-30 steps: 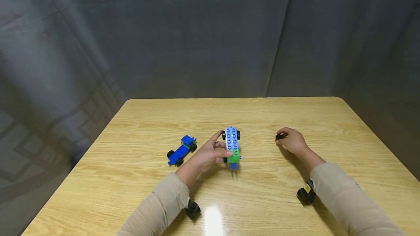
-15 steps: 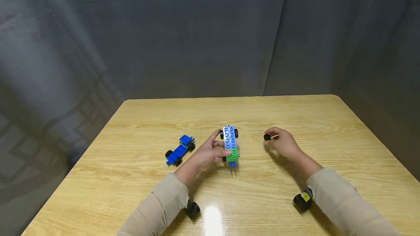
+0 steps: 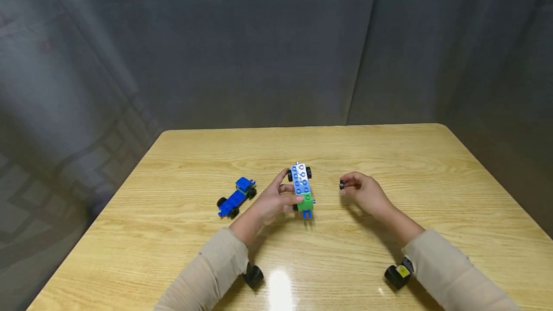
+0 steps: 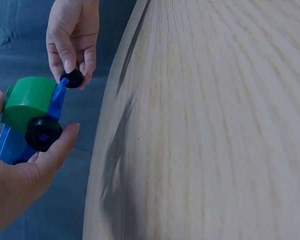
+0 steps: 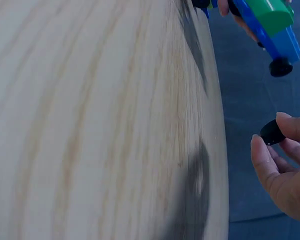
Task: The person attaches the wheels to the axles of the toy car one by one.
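Note:
In the head view my left hand [image 3: 274,201] grips a blue toy car [image 3: 301,181] with a green block [image 3: 305,202] at its near end, raised over the table. Black wheels sit at both far corners and the near left; a bare blue axle stub [image 3: 314,201] sticks out at the near right. To its right, my right hand [image 3: 367,196] pinches a loose black wheel [image 5: 272,132] between thumb and fingertips, a short gap from the car. The left wrist view shows the green block and a mounted wheel [image 4: 43,134] close to my left thumb.
A second blue toy truck [image 3: 236,197] with black wheels stands on the wooden table [image 3: 173,244], left of my left hand. Black wrist cameras [image 3: 254,276] hang below both sleeves. A dark grey curtain [image 3: 259,52] rises behind the table.
My right hand has moved left with the wheel, from the right part of the table towards the car. My left hand keeps its grip on the car, with little movement.

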`<state>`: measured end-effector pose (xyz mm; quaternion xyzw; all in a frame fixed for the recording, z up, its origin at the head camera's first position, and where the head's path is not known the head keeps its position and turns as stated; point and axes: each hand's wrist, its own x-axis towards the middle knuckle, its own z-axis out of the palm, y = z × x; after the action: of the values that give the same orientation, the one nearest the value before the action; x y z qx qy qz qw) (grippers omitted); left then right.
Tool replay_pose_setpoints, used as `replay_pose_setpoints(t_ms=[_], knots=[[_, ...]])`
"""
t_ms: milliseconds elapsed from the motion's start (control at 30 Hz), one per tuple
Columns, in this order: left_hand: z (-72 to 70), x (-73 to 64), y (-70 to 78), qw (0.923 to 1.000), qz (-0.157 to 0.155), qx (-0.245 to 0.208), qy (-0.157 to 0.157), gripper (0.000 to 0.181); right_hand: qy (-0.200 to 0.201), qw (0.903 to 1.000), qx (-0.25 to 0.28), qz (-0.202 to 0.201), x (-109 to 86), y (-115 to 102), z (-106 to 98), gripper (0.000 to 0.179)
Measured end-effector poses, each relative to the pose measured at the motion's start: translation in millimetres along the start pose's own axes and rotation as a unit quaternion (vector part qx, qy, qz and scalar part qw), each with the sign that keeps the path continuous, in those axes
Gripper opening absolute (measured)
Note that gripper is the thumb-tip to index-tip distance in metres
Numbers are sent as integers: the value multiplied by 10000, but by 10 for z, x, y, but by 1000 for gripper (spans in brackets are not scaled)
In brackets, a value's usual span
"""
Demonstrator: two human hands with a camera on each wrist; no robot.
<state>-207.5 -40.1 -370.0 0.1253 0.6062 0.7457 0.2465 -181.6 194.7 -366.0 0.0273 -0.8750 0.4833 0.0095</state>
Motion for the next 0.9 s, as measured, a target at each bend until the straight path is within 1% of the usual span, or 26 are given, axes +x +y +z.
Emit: replay_pose_setpoints(t_ms=[167, 500, 600, 900], knots=[[0, -5, 0, 9999, 1, -94, 39, 84, -196, 9995, 230, 84, -41, -62, 38, 34], [-1, -32, 18, 9999, 5, -125, 5, 82, -628, 9949, 789, -23, -116, -103, 136, 34], [1, -40, 22, 9999, 12, -147, -3, 82, -681, 9930, 959, -45, -128, -111, 169, 33], [4, -57, 26, 9997, 12, -230, 45, 84, -790, 9893, 1197, -268, -159, -149, 250, 29]])
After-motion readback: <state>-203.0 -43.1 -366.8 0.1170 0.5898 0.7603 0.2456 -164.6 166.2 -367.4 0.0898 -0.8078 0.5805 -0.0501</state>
